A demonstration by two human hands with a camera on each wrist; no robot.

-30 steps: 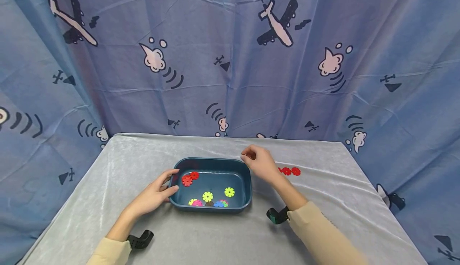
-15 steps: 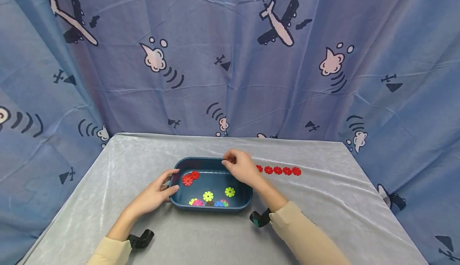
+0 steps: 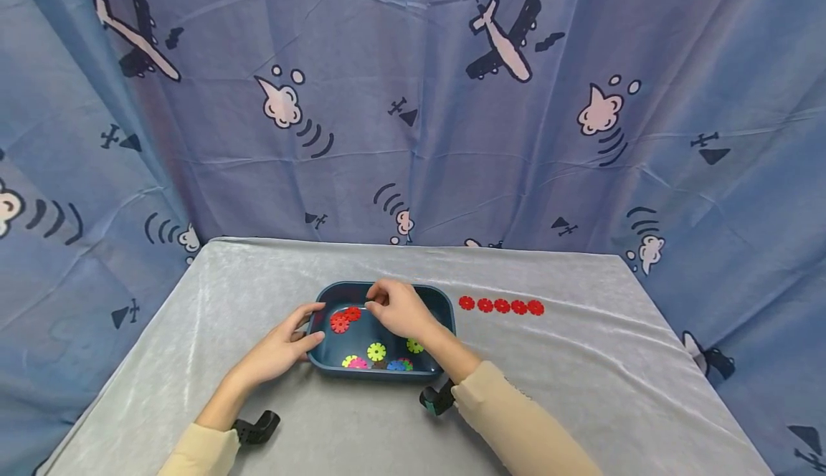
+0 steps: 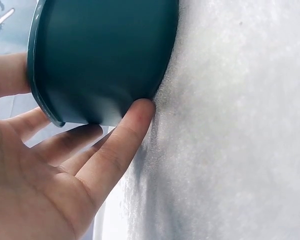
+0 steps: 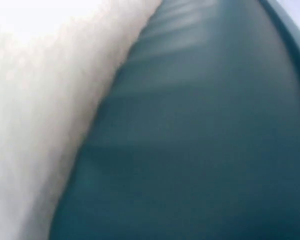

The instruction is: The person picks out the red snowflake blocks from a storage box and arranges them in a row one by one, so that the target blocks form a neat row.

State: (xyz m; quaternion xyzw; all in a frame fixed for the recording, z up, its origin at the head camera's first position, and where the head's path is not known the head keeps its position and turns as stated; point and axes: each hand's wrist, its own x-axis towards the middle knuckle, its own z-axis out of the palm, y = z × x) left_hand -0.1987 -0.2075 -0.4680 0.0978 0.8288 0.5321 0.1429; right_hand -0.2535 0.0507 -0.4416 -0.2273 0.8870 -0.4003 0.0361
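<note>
A dark teal plastic bin (image 3: 413, 374) stands on the table, holding several notched plastic discs. Red discs (image 3: 340, 323) lie at its left end, with yellow ones (image 3: 376, 351) and other colours near the front wall. My left hand (image 3: 277, 347) grips the bin's left end; in the left wrist view, fingers press the outside of the bin (image 4: 105, 55) and one reaches over its rim. Over the bin's interior, just right of the red discs, is my right hand (image 3: 400, 309), fingers loosely curled with nothing visible in them. The right wrist view shows only the bin's outer wall (image 5: 190, 125) and cloth.
To the bin's right, several red discs (image 3: 502, 306) lie in a row on the grey cloth-covered table (image 3: 581, 375). A blue curtain (image 3: 413, 103) printed with airplanes hangs behind the table and along both sides.
My right hand has moved left, from the bin's right rim to over its inside, uncovering the whole row of red discs. The left hand stays on the bin.
</note>
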